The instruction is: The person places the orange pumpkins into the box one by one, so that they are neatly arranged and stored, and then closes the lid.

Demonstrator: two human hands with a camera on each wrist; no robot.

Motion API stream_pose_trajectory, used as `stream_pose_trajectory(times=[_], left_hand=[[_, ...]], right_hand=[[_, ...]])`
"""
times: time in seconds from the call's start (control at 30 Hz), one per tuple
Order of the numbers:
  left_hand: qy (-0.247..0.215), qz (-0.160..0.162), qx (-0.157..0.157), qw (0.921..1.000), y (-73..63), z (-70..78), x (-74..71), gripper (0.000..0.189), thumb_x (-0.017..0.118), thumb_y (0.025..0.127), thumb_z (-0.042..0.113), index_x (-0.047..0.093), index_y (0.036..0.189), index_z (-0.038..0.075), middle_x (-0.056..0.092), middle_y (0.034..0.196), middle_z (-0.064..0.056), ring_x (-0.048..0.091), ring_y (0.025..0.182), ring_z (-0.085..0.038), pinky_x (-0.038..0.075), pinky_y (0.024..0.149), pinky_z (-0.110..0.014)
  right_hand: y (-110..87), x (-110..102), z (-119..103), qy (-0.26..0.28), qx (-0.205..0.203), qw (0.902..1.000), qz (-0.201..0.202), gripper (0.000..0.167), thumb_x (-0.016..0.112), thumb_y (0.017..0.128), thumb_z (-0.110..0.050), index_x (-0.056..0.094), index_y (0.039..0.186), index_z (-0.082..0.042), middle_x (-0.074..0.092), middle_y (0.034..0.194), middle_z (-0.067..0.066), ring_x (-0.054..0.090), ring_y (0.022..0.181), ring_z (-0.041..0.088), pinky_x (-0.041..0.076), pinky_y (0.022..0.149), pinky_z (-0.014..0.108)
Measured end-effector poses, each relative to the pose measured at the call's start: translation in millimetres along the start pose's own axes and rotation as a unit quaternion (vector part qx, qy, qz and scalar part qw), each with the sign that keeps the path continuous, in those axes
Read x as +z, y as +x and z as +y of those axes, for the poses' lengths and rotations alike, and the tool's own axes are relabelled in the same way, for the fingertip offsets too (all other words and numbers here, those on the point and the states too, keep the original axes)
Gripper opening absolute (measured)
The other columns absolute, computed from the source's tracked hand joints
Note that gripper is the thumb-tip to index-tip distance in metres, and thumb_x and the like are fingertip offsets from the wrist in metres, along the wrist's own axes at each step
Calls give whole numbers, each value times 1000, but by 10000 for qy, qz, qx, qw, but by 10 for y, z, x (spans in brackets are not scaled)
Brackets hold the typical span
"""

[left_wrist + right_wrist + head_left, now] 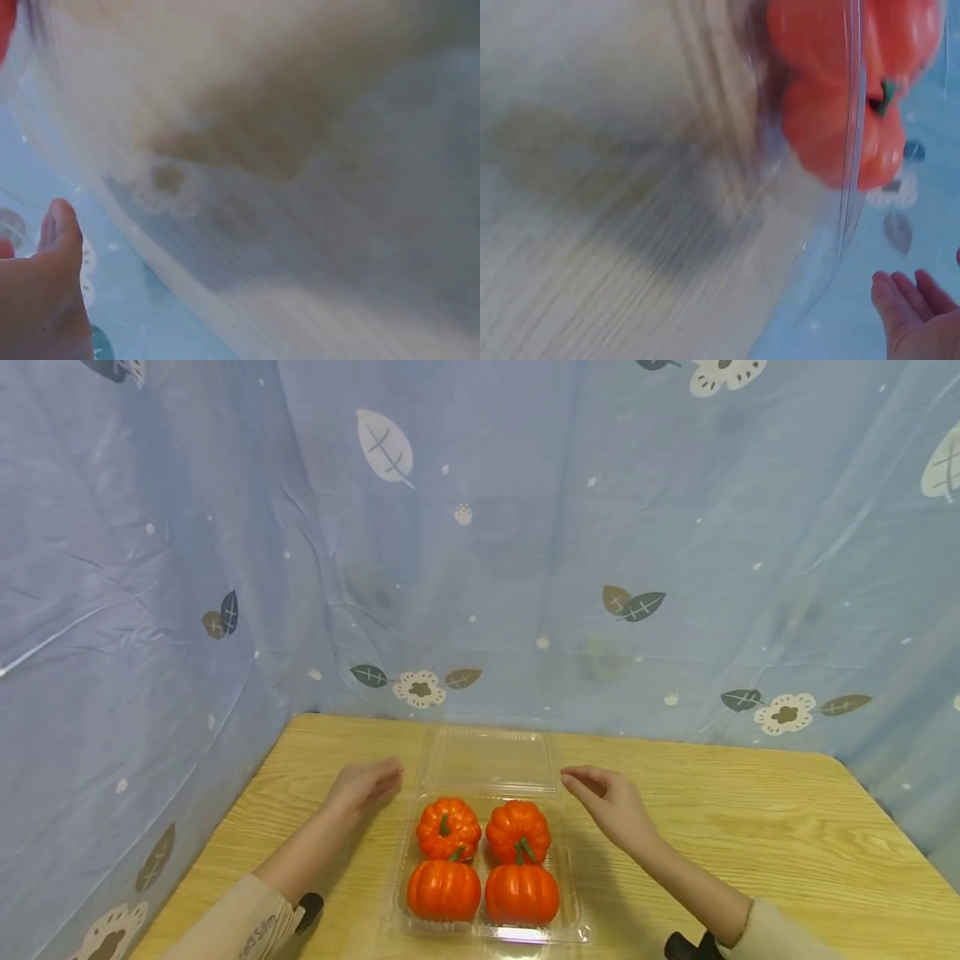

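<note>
A clear plastic clamshell box (573, 893) lies unfolded on the table, its lid (487, 762) tipped back on the far side. Inside its base sit several small orange pumpkins with green stems. The back pair are a left pumpkin (448, 831) and a right pumpkin (517, 831); two more, a left one (444, 891) and a right one (522, 895), lie in front. My left hand (365, 787) hovers just left of the lid, fingers extended and holding nothing. On the opposite side my right hand (611, 802) is beside the hinge, fingers loosely bent, empty in the right wrist view.
The wooden table (720, 810) carries the box near its front edge. A blue curtain (495, 568) with leaf and flower prints hangs behind and along the left side. Dark wrist straps (309, 910) show at the sleeves.
</note>
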State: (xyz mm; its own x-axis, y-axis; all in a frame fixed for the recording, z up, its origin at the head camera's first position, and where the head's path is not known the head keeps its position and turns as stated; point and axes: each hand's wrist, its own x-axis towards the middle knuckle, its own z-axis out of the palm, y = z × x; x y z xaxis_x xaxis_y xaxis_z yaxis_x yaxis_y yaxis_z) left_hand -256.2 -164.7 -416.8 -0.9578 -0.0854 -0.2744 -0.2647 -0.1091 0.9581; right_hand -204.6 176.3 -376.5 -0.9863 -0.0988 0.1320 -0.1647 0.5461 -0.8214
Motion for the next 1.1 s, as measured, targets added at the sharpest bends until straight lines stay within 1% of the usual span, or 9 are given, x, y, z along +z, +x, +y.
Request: stream_pose_trajectory(times=[0.23, 0.43, 0.47, 0.67, 0.7, 0.8, 0.9, 1.03, 1.1], left_hand=[[224, 337, -33, 9992, 364, 8, 93, 41, 58, 88, 7, 49, 122, -14, 66, 104, -19, 65, 79, -13, 53, 84, -35], [236, 458, 17, 9987, 624, 5, 176, 41, 58, 88, 8, 50, 122, -14, 69, 96, -17, 67, 75, -12, 56, 74, -28], [196, 408, 11, 9990, 681, -14, 182, 40, 68, 83, 14, 59, 115, -8, 70, 90, -14, 67, 73, -10, 56, 71, -26], [357, 567, -97, 9977, 748, -7, 331, 39, 71, 80, 15, 62, 112, -7, 71, 82, -11, 68, 73, -15, 56, 66, -26], [455, 648, -117, 9968, 734, 4, 366, 39, 63, 86, 9, 55, 118, -10, 70, 89, -16, 68, 77, -18, 56, 69, -28], [495, 558, -76, 9972, 858, -82, 381, 38, 66, 83, 11, 58, 115, -9, 67, 102, -20, 67, 86, -25, 56, 73, -33], [299, 235, 134, 9992, 1053, -227, 328, 34, 71, 79, 14, 64, 108, -5, 69, 96, -19, 67, 82, -25, 56, 71, -33], [379, 168, 161, 9990, 960, -159, 354, 35, 68, 81, 7, 62, 113, -5, 67, 102, -19, 65, 74, -16, 56, 67, -28], [462, 289, 46, 9985, 771, -11, 413, 39, 62, 83, 0, 55, 119, -10, 63, 111, -22, 64, 72, -13, 56, 67, -25]], right_hand=[[359, -57, 228, -475, 211, 9986, 97, 44, 47, 97, -31, 54, 126, 2, 59, 119, 21, 56, 109, 36, 48, 88, 47], [593, -42, 359, -176, 699, 9973, -146, 47, 46, 97, -28, 49, 128, 6, 53, 125, 26, 59, 103, 39, 51, 84, 45], [627, -33, 376, -162, 734, 9970, -202, 47, 46, 97, -28, 48, 129, 6, 52, 126, 26, 59, 103, 39, 50, 85, 45], [772, 60, 436, 86, 911, 9939, -616, 47, 44, 97, -22, 43, 130, 12, 46, 130, 30, 55, 109, 41, 49, 89, 45], [782, 79, 436, 186, 992, 9926, -671, 47, 44, 97, -20, 42, 129, 13, 46, 130, 30, 53, 110, 42, 48, 90, 45], [808, 124, 432, 542, 1200, 9882, -780, 46, 42, 98, -16, 39, 130, 17, 45, 130, 32, 49, 115, 42, 47, 92, 44], [820, 152, 411, 889, 1315, 9841, -796, 45, 42, 97, -11, 36, 130, 19, 43, 130, 34, 48, 117, 42, 46, 94, 43], [829, 164, 373, 1231, 1404, 9796, -739, 44, 42, 96, -7, 35, 131, 19, 43, 129, 35, 47, 117, 41, 45, 95, 41], [834, 153, 356, 1420, 1500, 9762, -667, 44, 42, 96, -7, 35, 131, 18, 43, 129, 35, 47, 118, 40, 44, 96, 40]])
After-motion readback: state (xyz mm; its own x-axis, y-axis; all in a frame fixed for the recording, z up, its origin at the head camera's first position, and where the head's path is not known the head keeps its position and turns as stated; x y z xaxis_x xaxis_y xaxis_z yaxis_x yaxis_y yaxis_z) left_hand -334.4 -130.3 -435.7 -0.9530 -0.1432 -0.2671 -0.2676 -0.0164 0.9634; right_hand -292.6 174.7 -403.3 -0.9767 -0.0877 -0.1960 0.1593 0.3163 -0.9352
